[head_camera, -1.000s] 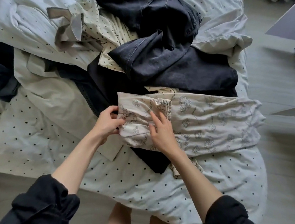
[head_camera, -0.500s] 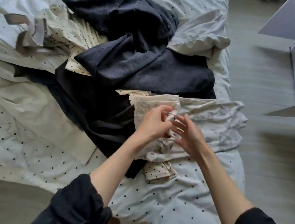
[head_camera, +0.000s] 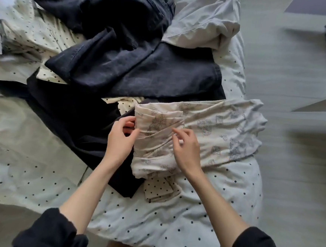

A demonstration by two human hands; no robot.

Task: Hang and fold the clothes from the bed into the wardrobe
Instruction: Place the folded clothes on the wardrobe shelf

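The left hand (head_camera: 120,139) is pinching the folded edge of the printed garment (head_camera: 196,134) at frame centre; the right hand (head_camera: 185,149) is hovering, fingers loosely curled, seemingly empty. Squaring edges before flattening would be helping, dark jeans (head_camera: 125,47) above.

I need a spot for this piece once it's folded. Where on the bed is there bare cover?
Bare dotted duvet lies along the near edge, below the printed garment and right of the black garment. Another patch lies at near left, under the beige cloth. The far half is crowded with dark jeans and a dotted cream garment.
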